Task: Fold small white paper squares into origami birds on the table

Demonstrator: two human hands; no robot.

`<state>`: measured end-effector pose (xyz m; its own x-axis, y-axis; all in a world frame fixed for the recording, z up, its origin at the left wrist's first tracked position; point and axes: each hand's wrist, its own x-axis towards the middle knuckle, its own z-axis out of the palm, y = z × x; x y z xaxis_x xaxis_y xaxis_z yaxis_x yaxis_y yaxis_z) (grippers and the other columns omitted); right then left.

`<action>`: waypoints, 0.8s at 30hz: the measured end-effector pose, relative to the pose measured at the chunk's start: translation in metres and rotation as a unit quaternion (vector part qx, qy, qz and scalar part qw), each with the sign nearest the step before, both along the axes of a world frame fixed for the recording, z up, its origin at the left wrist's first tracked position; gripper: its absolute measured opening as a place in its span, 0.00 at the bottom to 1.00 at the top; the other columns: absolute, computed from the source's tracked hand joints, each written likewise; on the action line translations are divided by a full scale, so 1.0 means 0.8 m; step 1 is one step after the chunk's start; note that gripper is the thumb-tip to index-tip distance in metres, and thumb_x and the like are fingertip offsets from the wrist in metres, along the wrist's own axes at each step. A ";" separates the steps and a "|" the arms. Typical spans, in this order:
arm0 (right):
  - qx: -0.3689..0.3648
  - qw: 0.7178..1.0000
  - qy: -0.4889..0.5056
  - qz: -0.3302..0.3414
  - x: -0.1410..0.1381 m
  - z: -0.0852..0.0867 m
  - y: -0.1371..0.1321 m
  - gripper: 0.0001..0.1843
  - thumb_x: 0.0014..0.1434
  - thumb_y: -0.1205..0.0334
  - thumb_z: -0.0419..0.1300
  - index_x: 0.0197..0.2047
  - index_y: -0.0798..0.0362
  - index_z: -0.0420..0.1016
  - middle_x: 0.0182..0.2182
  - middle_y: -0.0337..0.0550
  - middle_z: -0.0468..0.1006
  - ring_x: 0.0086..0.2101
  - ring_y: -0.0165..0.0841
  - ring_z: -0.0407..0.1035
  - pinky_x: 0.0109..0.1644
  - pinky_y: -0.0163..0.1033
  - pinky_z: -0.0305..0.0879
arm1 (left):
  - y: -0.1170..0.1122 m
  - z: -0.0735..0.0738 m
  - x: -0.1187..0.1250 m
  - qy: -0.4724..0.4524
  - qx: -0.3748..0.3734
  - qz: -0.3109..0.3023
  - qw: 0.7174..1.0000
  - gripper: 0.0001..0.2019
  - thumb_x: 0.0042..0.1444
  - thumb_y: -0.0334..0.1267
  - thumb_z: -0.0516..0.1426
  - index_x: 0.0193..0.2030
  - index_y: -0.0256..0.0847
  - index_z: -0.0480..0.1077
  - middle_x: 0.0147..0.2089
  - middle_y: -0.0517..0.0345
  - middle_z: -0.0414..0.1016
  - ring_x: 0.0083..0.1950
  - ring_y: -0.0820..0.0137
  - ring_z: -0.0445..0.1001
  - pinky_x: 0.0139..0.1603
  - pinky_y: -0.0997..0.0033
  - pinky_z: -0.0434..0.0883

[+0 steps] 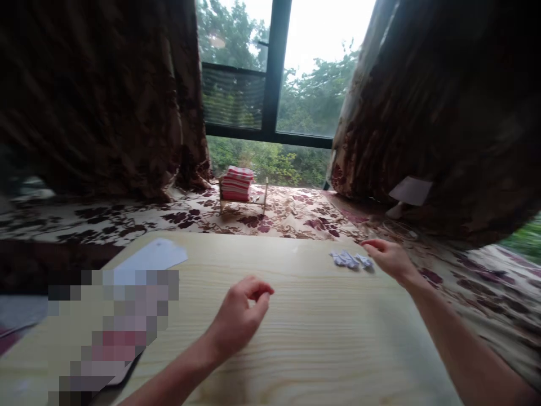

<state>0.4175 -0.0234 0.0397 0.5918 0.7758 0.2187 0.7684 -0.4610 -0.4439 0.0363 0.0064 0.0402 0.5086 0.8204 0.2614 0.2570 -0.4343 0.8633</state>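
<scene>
Head view. Two bare hands over a pale wood-grain surface (296,332). Left hand (239,313) out over the middle, thumb and forefinger curved round into a loop, tips together as far as I can make out. Right hand (393,262) at the far right edge, fingers bunched and pointing left; cannot tell from here whether the tips are closed on anything. The two hands stand well apart.

Crumpled white paper pieces (346,259) lie at the far right of the surface, in a short row, just left of the right hand's fingertips. Contact between fingers and paper: cannot tell. A flat white sheet (147,259) lies at the far left. Nearer on that side, a patch (122,338) is blocked out in coloured squares; contents unreadable.

Beyond the surface, a floral cloth (296,211). On it, left of centre, a small stand (221,197) bearing folded red-and-white striped fabric (237,183). To the far right, a small lamp (411,190), pale shade tilted. Dark patterned curtains (127,101) hang on both sides of a window (276,67); green trees (313,101) outside.
</scene>
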 end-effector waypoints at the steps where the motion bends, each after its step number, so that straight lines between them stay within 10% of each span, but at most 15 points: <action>1: 0.016 1.000 0.009 0.025 -0.022 0.001 0.004 0.14 0.60 0.58 0.53 0.44 0.53 0.76 0.30 0.43 0.78 0.32 0.36 0.73 0.34 0.38 0.66 | -0.003 0.009 -0.002 -0.005 0.030 -0.011 0.999 0.09 0.52 0.33 0.53 0.31 0.39 0.74 0.31 0.55 0.74 0.33 0.69 0.71 0.38 0.72 0.68; 5: 0.087 0.975 0.077 0.192 -0.128 -0.019 0.016 0.15 0.52 0.51 0.56 0.38 0.49 0.77 0.32 0.44 0.79 0.29 0.36 0.72 0.29 0.37 0.65 | 0.024 0.029 -0.040 0.079 0.089 0.020 0.993 0.10 0.52 0.30 0.53 0.36 0.38 0.76 0.36 0.53 0.76 0.35 0.71 0.73 0.39 0.73 0.69; 11: 0.043 0.921 0.126 0.365 -0.242 -0.074 0.015 0.14 0.57 0.50 0.52 0.35 0.47 0.76 0.37 0.45 0.78 0.29 0.34 0.72 0.31 0.36 0.67 | 0.134 0.023 -0.193 0.282 0.022 0.192 0.940 0.13 0.59 0.39 0.54 0.45 0.33 0.72 0.46 0.51 0.73 0.45 0.62 0.73 0.45 0.63 0.72; 16: 0.026 0.917 0.098 0.386 -0.260 -0.085 0.026 0.14 0.57 0.51 0.52 0.34 0.46 0.76 0.36 0.44 0.78 0.28 0.34 0.72 0.31 0.37 0.67 | 0.187 0.008 -0.261 0.398 -0.013 0.232 0.887 0.16 0.60 0.41 0.55 0.53 0.37 0.66 0.53 0.51 0.69 0.49 0.62 0.71 0.47 0.57 0.72; 24: 0.049 0.912 0.097 0.395 -0.251 -0.099 0.023 0.16 0.58 0.48 0.53 0.36 0.49 0.76 0.39 0.47 0.77 0.30 0.34 0.73 0.32 0.35 0.69 | 0.213 -0.005 -0.253 0.512 -0.007 0.177 0.841 0.16 0.60 0.41 0.54 0.53 0.37 0.65 0.53 0.50 0.68 0.49 0.63 0.71 0.47 0.56 0.72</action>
